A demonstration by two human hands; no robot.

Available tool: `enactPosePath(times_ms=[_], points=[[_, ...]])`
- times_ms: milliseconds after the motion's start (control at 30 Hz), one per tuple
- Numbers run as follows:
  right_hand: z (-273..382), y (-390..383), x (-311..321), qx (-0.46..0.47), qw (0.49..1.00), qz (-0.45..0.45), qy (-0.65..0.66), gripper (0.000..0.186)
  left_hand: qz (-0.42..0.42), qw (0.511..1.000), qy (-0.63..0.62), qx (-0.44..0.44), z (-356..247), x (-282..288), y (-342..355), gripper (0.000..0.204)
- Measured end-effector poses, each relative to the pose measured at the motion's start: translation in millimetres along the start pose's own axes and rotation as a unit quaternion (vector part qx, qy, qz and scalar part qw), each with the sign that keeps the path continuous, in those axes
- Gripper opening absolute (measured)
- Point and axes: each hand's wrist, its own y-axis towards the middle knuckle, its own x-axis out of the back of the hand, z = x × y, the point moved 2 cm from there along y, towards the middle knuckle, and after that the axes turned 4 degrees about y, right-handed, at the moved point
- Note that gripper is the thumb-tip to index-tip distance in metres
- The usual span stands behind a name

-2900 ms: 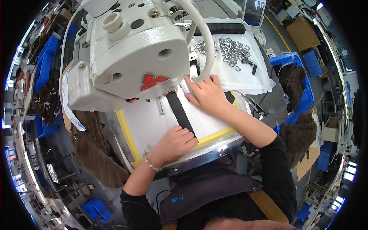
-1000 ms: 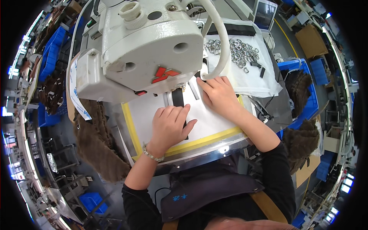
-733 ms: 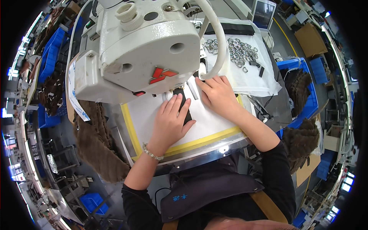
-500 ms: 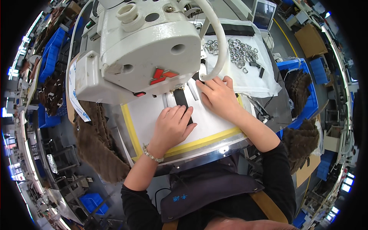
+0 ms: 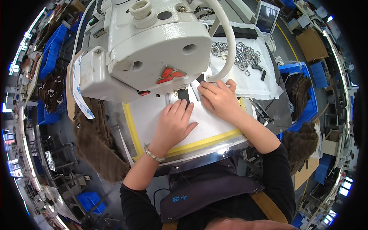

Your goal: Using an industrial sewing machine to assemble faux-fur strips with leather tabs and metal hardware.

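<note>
A white sewing machine head point(image 5: 153, 57) with a red emblem stands over the white work surface point(image 5: 153, 130). Under its needle area lies a short black strap point(image 5: 183, 94). My left hand point(image 5: 173, 122) rests palm down, fingers stretched, with its fingertips on the strap's near end. To its right, my right hand point(image 5: 222, 100) is palm down, fingers bent but apart, by a pale metal guide bar point(image 5: 196, 92). Its fingertips are close to a small black piece point(image 5: 200, 78) beside the machine; whether they press on it is hard to see.
Yellow tape point(image 5: 203, 144) borders the work surface. Many metal D-rings point(image 5: 242, 55) lie on a white sheet at the back right, below a black strip point(image 5: 239, 32). Brown furry pieces point(image 5: 96, 145) hang at the left; more fill a blue bin point(image 5: 306, 109) at the right. A screen point(image 5: 266, 17) stands behind.
The strap has slid farther under the machine, its near end now by my left fingertips. My left hand has moved slightly forward. My right hand stays about where it was.
</note>
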Motion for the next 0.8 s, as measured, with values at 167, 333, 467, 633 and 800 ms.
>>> enactPosePath(times_ms=[167, 333, 467, 633, 800], points=[[0.4, -1.1, -0.9, -0.008, 1.0, 0.008, 0.007, 0.028, -0.034, 0.999, 0.003, -0.023, -5.2, 1.7, -4.5, 0.05], [1.7, -0.9, -1.2, -0.011, 1.0, 0.017, 0.014, 0.03, 0.012, 1.0, -0.016, -0.002, -5.0, -2.3, -2.8, 0.053], [0.8, -1.1, -2.6, -0.012, 1.0, 0.013, 0.015, 0.03, 0.003, 1.0, -0.014, 0.013, -2.6, -4.2, 0.6, 0.057], [1.4, -0.8, 0.0, -0.017, 1.0, 0.002, 0.0, 0.029, 0.004, 1.0, -0.012, 0.017, -2.7, -4.0, 0.0, 0.059], [-0.2, -1.3, 1.2, -0.014, 0.999, 0.005, -0.032, 0.03, 0.017, 0.999, -0.018, 0.033, -1.9, -5.1, 1.3, 0.062]])
